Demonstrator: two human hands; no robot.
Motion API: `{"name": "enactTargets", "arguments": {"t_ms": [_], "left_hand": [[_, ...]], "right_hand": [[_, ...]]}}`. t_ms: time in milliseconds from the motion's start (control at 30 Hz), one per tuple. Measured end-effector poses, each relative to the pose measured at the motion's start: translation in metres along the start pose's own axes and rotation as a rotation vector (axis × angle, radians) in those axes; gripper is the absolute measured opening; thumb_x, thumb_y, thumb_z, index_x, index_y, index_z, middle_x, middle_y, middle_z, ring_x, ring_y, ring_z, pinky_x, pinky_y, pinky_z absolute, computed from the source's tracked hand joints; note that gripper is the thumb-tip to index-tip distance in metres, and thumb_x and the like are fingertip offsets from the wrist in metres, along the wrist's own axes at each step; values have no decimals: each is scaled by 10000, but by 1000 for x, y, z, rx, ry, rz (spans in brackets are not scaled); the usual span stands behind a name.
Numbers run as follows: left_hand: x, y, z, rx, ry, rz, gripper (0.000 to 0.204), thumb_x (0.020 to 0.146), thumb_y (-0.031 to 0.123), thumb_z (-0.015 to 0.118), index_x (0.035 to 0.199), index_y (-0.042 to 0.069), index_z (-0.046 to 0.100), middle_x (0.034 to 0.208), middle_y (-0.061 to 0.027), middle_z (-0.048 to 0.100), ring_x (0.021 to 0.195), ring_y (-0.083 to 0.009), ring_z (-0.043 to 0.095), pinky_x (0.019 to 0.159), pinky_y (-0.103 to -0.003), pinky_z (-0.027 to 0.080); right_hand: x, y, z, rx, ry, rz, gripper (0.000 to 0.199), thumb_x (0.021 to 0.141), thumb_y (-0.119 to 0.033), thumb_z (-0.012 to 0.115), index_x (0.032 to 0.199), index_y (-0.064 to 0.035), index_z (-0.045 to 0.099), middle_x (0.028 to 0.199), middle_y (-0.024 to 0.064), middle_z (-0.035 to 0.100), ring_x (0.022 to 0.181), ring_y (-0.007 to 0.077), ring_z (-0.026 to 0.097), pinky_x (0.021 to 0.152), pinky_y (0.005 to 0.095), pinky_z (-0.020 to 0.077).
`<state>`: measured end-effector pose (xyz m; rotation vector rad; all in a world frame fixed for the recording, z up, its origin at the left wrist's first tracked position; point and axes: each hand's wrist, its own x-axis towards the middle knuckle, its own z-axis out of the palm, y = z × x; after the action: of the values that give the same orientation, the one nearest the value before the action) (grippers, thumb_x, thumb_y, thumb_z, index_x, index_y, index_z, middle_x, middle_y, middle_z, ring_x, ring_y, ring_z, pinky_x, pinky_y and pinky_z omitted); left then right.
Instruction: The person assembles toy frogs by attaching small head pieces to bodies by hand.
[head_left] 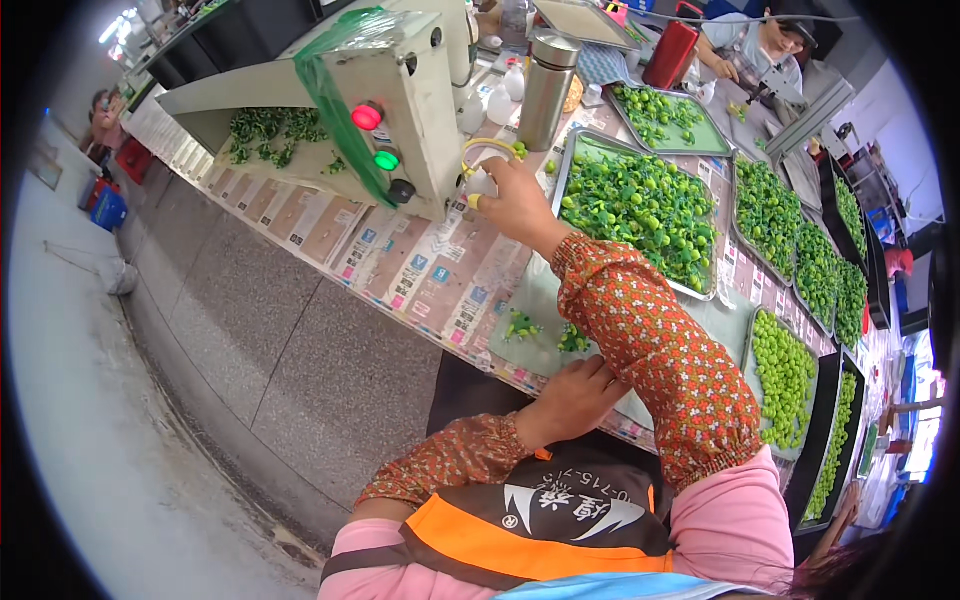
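My right hand [520, 203] reaches across the table beside a light-grey machine [405, 110] with a red and a green light. Its thumb and fingers close round a small whitish, rounded bottle [482, 184], partly covered by the hand; a yellow band shows at the thumb. A thin yellow ring [488, 144] curves just behind it. Nearer the front edge, my left hand [572, 402] rests with fingers bent together under my right sleeve. What it holds, if anything, is hidden. Beside it, small green plastic-looking sprigs [521, 325] lie on a pale green sheet [507, 345].
Right of my right arm stands a metal tray [716, 235] heaped with green pieces; several similar trays run along the table. A steel flask [549, 90], white bottles [500, 105] and a red container [671, 54] stand behind. Across the table sits another person [752, 50].
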<state>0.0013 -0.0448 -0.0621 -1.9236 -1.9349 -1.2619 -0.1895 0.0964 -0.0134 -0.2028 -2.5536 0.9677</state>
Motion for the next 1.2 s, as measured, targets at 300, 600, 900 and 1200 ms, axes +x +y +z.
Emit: {"name": "enactTargets", "arguments": {"t_ms": [300,600,900,1200], "left_hand": [[0,0,-4,-26,-11,3,361,809,110,636,1166,59,624,1070,-111,616,987,-298,624,794,-421,544],[7,6,-7,-15,-54,-26,389,776,134,659,1156,59,635,1004,-83,612,917,-275,612,759,-394,533],[18,2,-11,65,-77,-39,328,791,56,669,1116,96,647,927,-62,575,818,-254,590,667,-376,502],[20,9,-6,47,-155,-65,413,759,-12,721,1151,99,654,1030,-86,630,898,-296,622,739,-405,530]], "right_hand": [[0,5,1,-111,-4,-29,366,836,-166,705,1109,48,589,1021,281,637,1011,472,627,872,500,499],[-133,-11,-145,526,-212,169,307,967,-73,685,1225,-44,520,1166,40,641,1008,105,619,881,293,521],[-310,5,-282,-250,105,376,382,909,-147,747,1230,12,617,1081,159,652,980,302,636,876,378,502],[-378,26,-284,-676,18,390,367,886,-173,719,1188,-15,586,1033,180,609,960,401,577,789,491,486]]}}
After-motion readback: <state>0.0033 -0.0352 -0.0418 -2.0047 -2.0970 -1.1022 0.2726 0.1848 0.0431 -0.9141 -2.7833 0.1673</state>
